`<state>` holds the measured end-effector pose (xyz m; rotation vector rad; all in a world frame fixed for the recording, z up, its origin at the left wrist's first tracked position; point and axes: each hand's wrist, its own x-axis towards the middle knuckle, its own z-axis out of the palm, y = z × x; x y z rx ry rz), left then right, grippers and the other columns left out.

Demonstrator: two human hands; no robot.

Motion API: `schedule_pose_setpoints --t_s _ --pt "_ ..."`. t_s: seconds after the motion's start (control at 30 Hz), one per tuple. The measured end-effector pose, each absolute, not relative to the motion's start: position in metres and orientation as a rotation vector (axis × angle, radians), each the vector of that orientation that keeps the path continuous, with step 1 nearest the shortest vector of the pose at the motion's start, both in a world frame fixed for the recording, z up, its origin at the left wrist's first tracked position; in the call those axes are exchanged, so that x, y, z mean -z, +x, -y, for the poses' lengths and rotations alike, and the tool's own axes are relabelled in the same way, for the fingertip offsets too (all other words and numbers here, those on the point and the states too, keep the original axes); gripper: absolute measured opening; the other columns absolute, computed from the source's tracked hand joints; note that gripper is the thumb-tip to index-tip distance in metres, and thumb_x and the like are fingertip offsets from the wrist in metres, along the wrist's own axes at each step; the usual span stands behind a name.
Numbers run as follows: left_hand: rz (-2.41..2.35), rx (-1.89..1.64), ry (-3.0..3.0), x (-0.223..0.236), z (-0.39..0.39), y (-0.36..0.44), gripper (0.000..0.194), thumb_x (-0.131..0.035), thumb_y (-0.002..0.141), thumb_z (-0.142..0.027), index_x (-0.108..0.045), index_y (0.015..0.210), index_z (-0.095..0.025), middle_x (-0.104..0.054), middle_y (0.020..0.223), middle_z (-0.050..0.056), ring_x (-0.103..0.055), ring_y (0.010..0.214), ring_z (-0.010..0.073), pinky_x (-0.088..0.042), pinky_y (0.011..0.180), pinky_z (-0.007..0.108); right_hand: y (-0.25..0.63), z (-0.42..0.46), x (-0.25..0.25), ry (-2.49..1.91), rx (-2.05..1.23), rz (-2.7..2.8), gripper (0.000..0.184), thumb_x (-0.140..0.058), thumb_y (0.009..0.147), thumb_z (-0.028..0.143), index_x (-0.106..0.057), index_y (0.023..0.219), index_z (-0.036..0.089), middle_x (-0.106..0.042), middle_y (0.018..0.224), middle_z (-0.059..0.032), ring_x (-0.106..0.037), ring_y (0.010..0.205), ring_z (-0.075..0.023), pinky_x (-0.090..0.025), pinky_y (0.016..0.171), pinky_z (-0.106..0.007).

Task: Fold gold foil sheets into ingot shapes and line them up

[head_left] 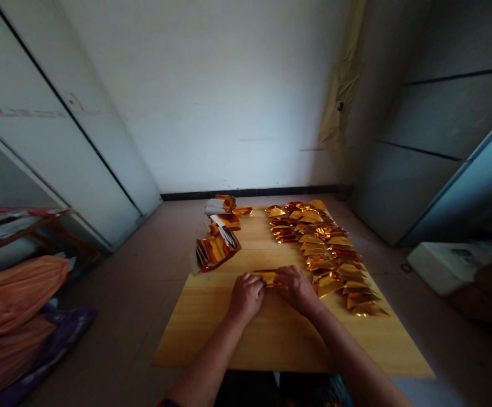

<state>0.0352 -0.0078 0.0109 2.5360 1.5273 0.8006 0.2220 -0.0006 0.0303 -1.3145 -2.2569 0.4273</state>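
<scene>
Between my two hands, above the middle of the wooden board, is a folded piece of gold foil paper (268,277). My left hand (248,294) pinches its left end, with the fingers curled. At the right end, my right hand (294,285) has its fingers closed over the same piece. My palms and the backs of my fingers hide part of the fold. To the left lies a stack of gold foil sheets (216,251), fanned and bent. Rows of folded gold foil pieces (324,243) cover the right side of the board.
The wooden board (203,311) serves as a low tabletop. More foil sheets (224,221) lie at its far left. A white wall (237,113) stands behind. An orange cloth bundle (21,294) is at left, a white box (444,265) at right.
</scene>
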Motion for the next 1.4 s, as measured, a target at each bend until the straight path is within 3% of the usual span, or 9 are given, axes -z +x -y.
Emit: schedule_pose_setpoints --t_s 0.1,0.3,0.57,0.73,0.9,1.4 --pt "-1.51 -0.821 2.391 -0.01 -0.001 0.032 0.018 -0.055 0.079 -0.013 -0.071 0.082 -0.022 -0.07 0.084 0.005 -0.06 0.085 0.0184 -0.044 0.08 0.032 0.22 -0.008 -0.023 -1.343 -0.549 2.234 0.021 -0.05 0.08 0.013 -0.068 0.085 0.023 -0.068 0.088 -0.0041 -0.058 0.088 -0.0185 -0.041 0.081 -0.028" --pt "-1.614 -0.909 1.902 -0.004 -0.019 0.029 0.027 -0.053 0.077 -0.011 -0.068 0.097 -0.022 -0.072 0.094 0.004 -0.065 0.085 0.0164 -0.048 0.079 0.028 0.217 -0.028 -0.011 -1.604 -0.543 1.981 0.015 -0.055 0.081 0.024 -0.065 0.09 0.02 -0.066 0.094 -0.0055 -0.06 0.082 -0.0167 -0.04 0.07 -0.023" --pt "-1.899 -0.713 1.924 -0.014 -0.017 0.038 0.039 -0.054 0.078 -0.014 -0.057 0.116 -0.024 -0.07 0.089 0.004 -0.065 0.078 0.0171 -0.045 0.069 0.025 0.213 -0.035 -0.014 -1.812 -0.499 1.903 0.013 -0.06 0.075 0.028 -0.061 0.086 0.02 -0.064 0.086 -0.0028 -0.056 0.073 -0.0144 -0.031 0.058 -0.022" --pt "-1.922 -0.669 2.05 -0.012 -0.018 0.043 0.038 -0.053 0.079 -0.011 -0.055 0.116 -0.021 -0.069 0.103 0.006 -0.063 0.092 0.0178 -0.044 0.079 0.027 0.211 -0.035 -0.016 -1.864 -0.517 1.893 0.013 -0.06 0.074 0.027 -0.06 0.086 0.021 -0.063 0.087 -0.0013 -0.054 0.072 -0.0127 -0.028 0.057 -0.021" --pt "-1.974 -0.581 2.128 -0.006 -0.017 0.046 0.031 -0.054 0.082 -0.018 -0.057 0.113 -0.021 -0.067 0.101 0.006 -0.061 0.095 0.0179 -0.044 0.084 0.027 0.21 -0.035 -0.02 -1.917 -0.514 1.901 0.016 -0.061 0.073 0.028 -0.06 0.088 0.021 -0.063 0.09 -0.0008 -0.055 0.074 -0.0124 -0.027 0.058 -0.021" --pt "-2.058 -0.446 2.258 -0.01 -0.011 0.046 0.022 -0.047 0.085 -0.015 -0.058 0.103 -0.022 -0.066 0.089 0.004 -0.06 0.085 0.0177 -0.041 0.073 0.027 0.204 -0.038 -0.023 -2.048 -0.501 1.852 0.015 -0.06 0.072 0.028 -0.06 0.085 0.023 -0.064 0.086 -0.0003 -0.056 0.073 -0.0132 -0.024 0.053 -0.022"
